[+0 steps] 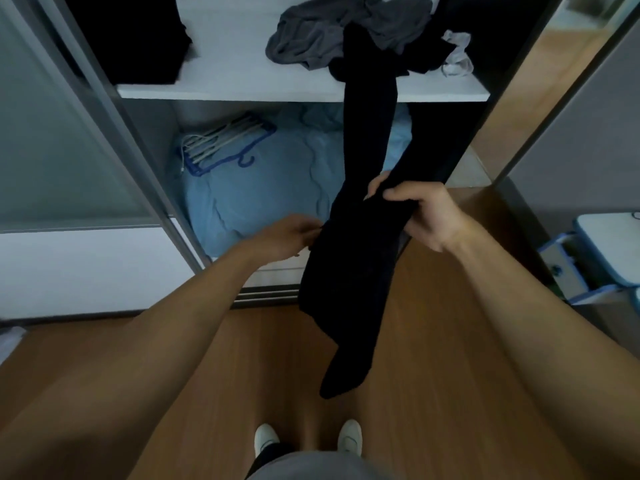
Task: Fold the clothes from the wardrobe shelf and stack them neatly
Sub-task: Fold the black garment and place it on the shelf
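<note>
A long black garment (360, 258) stretches from the white wardrobe shelf (242, 74) down over its front edge to below my hands. My right hand (419, 213) is shut on its upper fold. My left hand (287, 235) pinches its left edge a little lower. The garment's free end dangles above the floor. On the shelf lie a crumpled grey garment (318, 39), a small white cloth (457, 57) at the right and a dark stack (138, 39) at the left.
Below the shelf sits a light blue bundle of bedding (263, 188) with several hangers (225, 140) on it. A sliding door (52, 150) stands at the left. A blue and white stool (595, 258) is at the right. Wooden floor (433, 341) lies under my feet.
</note>
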A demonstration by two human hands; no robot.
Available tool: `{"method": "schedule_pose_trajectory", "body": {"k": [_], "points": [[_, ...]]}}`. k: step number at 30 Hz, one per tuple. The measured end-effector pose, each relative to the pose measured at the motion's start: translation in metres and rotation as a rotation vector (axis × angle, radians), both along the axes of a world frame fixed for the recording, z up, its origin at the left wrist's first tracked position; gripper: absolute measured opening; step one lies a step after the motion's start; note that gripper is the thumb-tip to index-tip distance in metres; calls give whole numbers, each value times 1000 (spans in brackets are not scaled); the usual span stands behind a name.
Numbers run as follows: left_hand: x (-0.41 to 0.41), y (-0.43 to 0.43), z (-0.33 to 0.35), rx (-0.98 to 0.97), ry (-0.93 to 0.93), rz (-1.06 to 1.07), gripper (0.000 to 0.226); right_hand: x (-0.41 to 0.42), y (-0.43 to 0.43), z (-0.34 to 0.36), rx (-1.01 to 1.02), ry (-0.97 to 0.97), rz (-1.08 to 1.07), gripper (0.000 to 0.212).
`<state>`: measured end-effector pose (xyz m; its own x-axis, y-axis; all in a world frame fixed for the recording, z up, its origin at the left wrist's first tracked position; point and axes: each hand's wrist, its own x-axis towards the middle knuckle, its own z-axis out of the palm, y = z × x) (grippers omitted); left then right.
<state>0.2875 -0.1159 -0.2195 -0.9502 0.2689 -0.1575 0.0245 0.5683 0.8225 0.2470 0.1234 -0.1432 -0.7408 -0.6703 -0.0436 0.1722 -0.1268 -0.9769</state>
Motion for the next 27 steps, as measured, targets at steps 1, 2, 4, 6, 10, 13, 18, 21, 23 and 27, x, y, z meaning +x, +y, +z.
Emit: {"method": "schedule_pose_trajectory", "body": {"k": [1,2,4,6,10,13,18,21,23,27], "points": [[1,-4,-1,118,-34,77,29,0,9,-6,92,24,-25,16],[2,-8,-2,242,-69,166,29,-1,17,-12,234,70,-42,18],[3,-17,-3,360,-161,274,31,0,32,-30,571,143,-7,17],[6,-20,-3,318,-258,248,31,5,38,-49,848,126,99,30],[14,-10,-2,298,-284,200,34,23,23,-67,841,16,247,39],[16,-3,12,471,-248,256,34,28,-7,-63,737,157,119,55],[11,-4,33,572,-152,252,42,31,-50,-54,616,323,9,36],[10,-9,45,502,-90,259,35,30,-56,-53,633,379,46,14],[11,-20,50,426,-57,275,32,26,-53,-49,597,371,13,4],[15,-48,58,187,-72,242,16,15,-43,-39,560,370,-12,23]]}}
